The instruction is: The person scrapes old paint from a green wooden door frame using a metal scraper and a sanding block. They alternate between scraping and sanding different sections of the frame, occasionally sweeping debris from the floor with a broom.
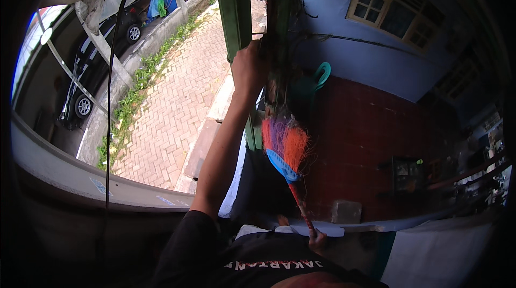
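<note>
My left hand [251, 66] reaches far forward with its arm stretched out, its fingers closed over the edge of a green beam [234, 16]. Low in the view, close to my body, my right hand [318, 241] is wrapped round the red handle of a broom [282, 165]. The broom's blue head points up and away from me. Its frayed orange and purple bristles touch or nearly touch the dark, worn end of the beam; I cannot tell which.
Left of the beam run a brick-paved lane [172, 110] and a low wall with a black car [99, 67] behind it. On the right, a dark red floor [349, 143] holds a green plastic chair [321, 75] and a grey block [346, 211]. A black cable [110, 83] hangs at left.
</note>
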`<state>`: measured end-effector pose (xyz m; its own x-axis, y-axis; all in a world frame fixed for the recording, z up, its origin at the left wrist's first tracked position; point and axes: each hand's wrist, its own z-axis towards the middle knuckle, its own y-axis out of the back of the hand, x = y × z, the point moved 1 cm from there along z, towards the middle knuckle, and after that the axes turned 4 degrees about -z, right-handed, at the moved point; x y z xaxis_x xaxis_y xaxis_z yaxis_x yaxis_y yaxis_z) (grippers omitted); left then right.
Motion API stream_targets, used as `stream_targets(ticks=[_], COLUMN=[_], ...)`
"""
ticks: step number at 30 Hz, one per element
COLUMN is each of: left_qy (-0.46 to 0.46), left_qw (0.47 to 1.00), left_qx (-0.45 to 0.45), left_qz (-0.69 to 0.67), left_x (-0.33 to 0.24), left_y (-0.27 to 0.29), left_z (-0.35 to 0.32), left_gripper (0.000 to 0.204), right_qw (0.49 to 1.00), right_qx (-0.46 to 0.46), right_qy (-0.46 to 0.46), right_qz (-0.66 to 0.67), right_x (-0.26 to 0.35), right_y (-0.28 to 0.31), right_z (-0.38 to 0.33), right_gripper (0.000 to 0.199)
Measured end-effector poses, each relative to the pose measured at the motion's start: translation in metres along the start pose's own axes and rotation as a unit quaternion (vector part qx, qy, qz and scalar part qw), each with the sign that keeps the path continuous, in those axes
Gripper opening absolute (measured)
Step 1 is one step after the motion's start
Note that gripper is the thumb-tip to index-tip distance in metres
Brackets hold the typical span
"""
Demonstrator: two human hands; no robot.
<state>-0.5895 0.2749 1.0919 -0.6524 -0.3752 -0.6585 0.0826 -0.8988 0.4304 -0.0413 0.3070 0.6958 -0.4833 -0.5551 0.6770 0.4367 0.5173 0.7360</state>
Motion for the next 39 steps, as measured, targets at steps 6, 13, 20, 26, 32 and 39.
stream_targets(ticks=[6,13,20,26,32,39], left_qy=[0.013,0.076,0.113,0.13,-0.087,-0.055], left_qw=[1.0,0.995,0.984,0.975,0.96,0.984], left_qx=[0.001,-0.029,-0.057,-0.085,-0.125,0.006], left_qz=[-0.012,-0.062,-0.125,-0.16,-0.234,-0.17], left_x=[0.005,-0.003,0.025,0.022,0.013,0.048], left_y=[-0.005,0.002,-0.009,-0.014,-0.001,-0.01], left_z=[0.002,0.001,-0.005,-0.005,-0.036,-0.215], left_gripper=[0.021,0.025,0.031,0.032,0.024,0.022], right_qw=[0.997,0.999,0.948,0.904,0.827,0.868], right_qx=[0.017,-0.042,-0.079,-0.017,0.12,-0.009], right_qy=[0.044,0.015,-0.027,0.06,0.153,0.101], right_qz=[0.053,0.022,0.308,0.424,0.527,0.487], right_x=[-0.006,-0.007,0.014,0.094,0.202,0.227], right_y=[-0.002,-0.005,0.015,0.05,0.096,0.099], right_z=[-0.012,-0.002,0.053,0.152,0.213,0.224], right_gripper=[0.032,0.036,0.05,0.054,0.06,0.047])
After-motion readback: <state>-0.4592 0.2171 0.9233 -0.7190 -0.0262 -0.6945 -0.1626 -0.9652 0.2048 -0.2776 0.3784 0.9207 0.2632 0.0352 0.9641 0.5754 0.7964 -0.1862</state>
